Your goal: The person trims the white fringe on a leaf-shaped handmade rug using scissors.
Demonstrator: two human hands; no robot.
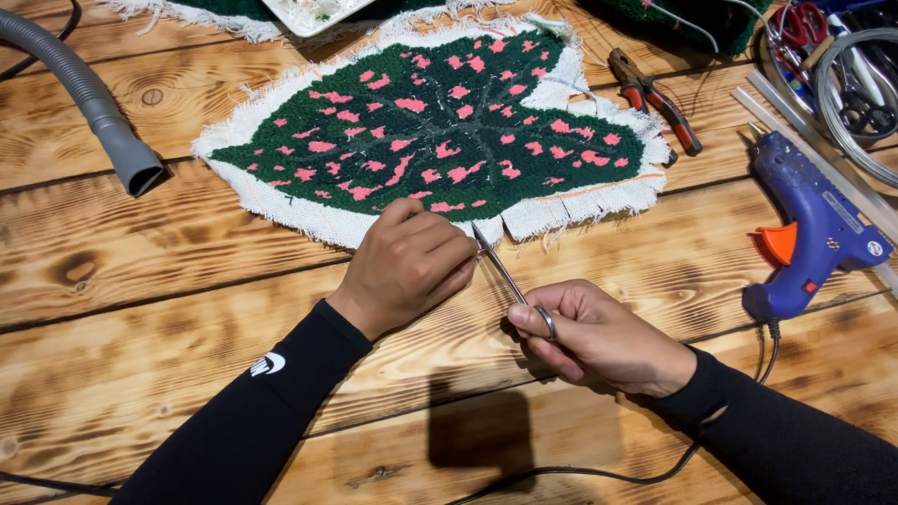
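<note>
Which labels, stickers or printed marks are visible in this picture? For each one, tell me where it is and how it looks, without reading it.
Long label: on the side of the blue glue gun at the right of the table, a pale narrow strip.
Round sticker: near the back end of the same glue gun, small, white.
Logo mark: on the black sleeve of the left arm, small, white, curved.
No packages, signs or screens are in view.
</note>
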